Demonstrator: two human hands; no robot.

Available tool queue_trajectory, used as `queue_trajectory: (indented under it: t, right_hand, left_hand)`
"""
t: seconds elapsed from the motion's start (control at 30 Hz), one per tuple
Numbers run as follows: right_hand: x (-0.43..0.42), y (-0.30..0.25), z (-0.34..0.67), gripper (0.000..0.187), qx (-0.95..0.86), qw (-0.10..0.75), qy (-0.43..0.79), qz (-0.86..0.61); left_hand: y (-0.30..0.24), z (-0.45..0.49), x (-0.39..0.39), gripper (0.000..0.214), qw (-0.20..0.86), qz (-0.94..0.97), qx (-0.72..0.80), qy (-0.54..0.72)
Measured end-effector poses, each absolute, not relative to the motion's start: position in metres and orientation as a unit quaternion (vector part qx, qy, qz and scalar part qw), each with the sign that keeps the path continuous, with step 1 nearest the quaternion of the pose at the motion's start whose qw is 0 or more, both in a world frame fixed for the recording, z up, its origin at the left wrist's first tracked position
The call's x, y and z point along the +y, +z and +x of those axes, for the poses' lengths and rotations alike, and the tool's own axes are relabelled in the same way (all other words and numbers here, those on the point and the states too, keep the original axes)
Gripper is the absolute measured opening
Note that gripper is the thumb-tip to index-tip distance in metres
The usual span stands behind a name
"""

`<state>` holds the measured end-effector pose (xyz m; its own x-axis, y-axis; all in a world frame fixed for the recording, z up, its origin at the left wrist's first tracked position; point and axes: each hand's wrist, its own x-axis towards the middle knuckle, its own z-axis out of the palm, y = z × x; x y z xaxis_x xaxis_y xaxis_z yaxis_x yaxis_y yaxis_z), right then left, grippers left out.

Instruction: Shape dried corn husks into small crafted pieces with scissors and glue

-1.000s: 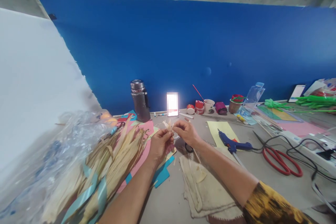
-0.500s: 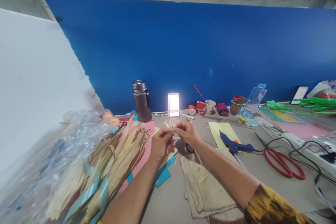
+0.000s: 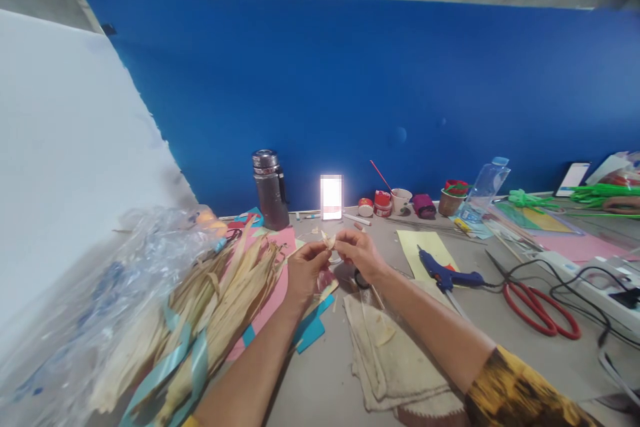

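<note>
Both hands meet over the middle of the table around a small pale piece of what looks like corn husk (image 3: 328,240). The fingertips of my left hand (image 3: 307,270) pinch it from the left and below. From the other side, the thumb and fingers of my right hand (image 3: 360,253) are closed on the same piece, hiding part of it. A bundle of dried corn husks (image 3: 225,313), wound with pale blue ribbon (image 3: 199,363), lies left of my left forearm. Behind and below the fingers a white ring-like item is partly hidden.
Folded cloth (image 3: 395,360) lies beneath my right forearm. To the right are a blue glue gun (image 3: 447,275) on yellow paper, red-handled scissors (image 3: 543,310) and a power strip with cables. A dark flask (image 3: 271,193), a glowing phone (image 3: 331,198) and paint jars (image 3: 383,203) stand along the blue board.
The fingers of my right hand have shifted slightly around the pale piece, which now shows a more open, pointed shape between the fingertips. Both hands stay in nearly the same place.
</note>
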<state>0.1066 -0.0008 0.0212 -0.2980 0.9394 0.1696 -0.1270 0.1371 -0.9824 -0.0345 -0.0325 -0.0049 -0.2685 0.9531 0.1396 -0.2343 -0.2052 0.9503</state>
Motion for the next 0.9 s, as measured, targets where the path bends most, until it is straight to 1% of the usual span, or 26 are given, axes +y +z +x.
queue_trajectory:
  t: [0.27, 0.6, 0.9]
  right_hand:
    - [0.0015, 0.0196, 0.1076, 0.027, -0.559, 0.473, 0.584, -0.350]
    - [0.0058, 0.0167, 0.1074, 0.027, -0.545, 0.463, 0.601, -0.356]
    - [0.0081, 0.0167, 0.1093, 0.035, -0.566, 0.452, 0.596, -0.346]
  left_hand:
    - [-0.0008, -0.0356, -0.0336, 0.026, 0.431, 0.435, 0.453, 0.648]
    - [0.0016, -0.0341, -0.0359, 0.011, 0.365, 0.477, 0.483, 0.637]
    - [-0.0017, -0.0364, -0.0344, 0.011, 0.375, 0.513, 0.477, 0.607]
